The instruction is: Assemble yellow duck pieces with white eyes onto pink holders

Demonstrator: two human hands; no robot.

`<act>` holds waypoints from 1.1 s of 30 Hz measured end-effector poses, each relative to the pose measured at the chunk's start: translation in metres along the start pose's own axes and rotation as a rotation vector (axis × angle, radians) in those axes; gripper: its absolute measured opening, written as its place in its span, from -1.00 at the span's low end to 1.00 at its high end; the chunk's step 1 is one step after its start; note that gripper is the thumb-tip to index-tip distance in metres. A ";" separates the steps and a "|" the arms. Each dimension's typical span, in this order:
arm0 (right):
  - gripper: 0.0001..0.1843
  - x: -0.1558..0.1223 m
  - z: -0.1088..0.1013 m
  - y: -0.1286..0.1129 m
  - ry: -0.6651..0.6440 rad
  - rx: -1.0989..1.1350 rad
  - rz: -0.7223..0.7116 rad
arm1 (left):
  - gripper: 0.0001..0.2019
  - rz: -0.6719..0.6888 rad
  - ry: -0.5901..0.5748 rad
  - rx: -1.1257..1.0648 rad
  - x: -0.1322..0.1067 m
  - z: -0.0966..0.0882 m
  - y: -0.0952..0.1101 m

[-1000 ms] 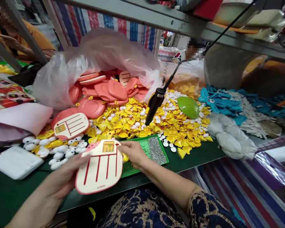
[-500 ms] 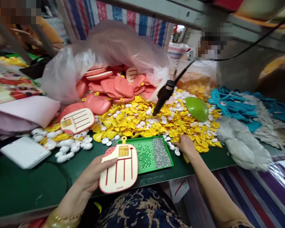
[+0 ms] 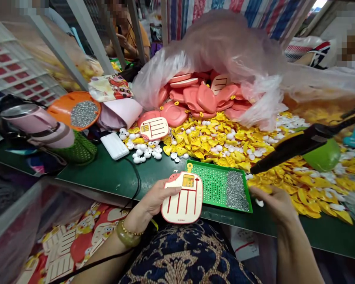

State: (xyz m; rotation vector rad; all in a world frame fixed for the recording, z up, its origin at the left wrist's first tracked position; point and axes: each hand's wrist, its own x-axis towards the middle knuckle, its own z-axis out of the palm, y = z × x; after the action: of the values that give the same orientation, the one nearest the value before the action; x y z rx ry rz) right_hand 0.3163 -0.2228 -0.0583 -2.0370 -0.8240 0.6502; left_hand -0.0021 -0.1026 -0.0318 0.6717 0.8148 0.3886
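My left grip (image 3: pixel 155 201) is clenched on a pink-edged cream plastic card (image 3: pixel 183 197) at the front of the desk (image 3: pixel 100 181) — my right grip (image 3: pixel 273 203) sits just beside the green perforated tray (image 3: pixel 217 185), open or shut I cannot tell.

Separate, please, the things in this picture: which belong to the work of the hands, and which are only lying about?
Seem in use:
left hand, holding a cream-and-pink card with red lines
right hand, at the yellow plastic pieces
green perforated tray with silver granules

Seem just lying about:
pink-and-silver flask
white rectangular case
orange round dish
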 end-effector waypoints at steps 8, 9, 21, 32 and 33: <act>-0.57 -0.021 0.094 -0.053 -0.104 0.106 -0.280 | -0.58 0.064 0.205 0.043 -0.015 0.014 -0.005; -0.52 -0.028 0.102 -0.059 -0.108 0.199 -0.258 | -0.57 0.098 0.236 0.050 -0.018 0.016 -0.006; -0.50 -0.073 0.147 -0.102 -1.491 0.841 0.483 | -0.14 0.577 0.246 0.404 -0.047 -0.006 0.008; -0.73 -0.046 0.142 -0.076 -0.687 0.249 -0.261 | -0.69 0.317 -0.132 0.485 -0.047 -0.007 0.011; -0.77 -0.033 0.135 -0.072 -0.532 0.163 -0.360 | -0.67 0.305 -0.104 0.488 -0.045 -0.006 0.011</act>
State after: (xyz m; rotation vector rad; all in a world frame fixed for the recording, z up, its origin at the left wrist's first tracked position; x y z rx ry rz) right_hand 0.1794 -0.1477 -0.0636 -1.5257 -1.3563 1.0288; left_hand -0.0363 -0.1173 -0.0036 1.2702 0.7123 0.4282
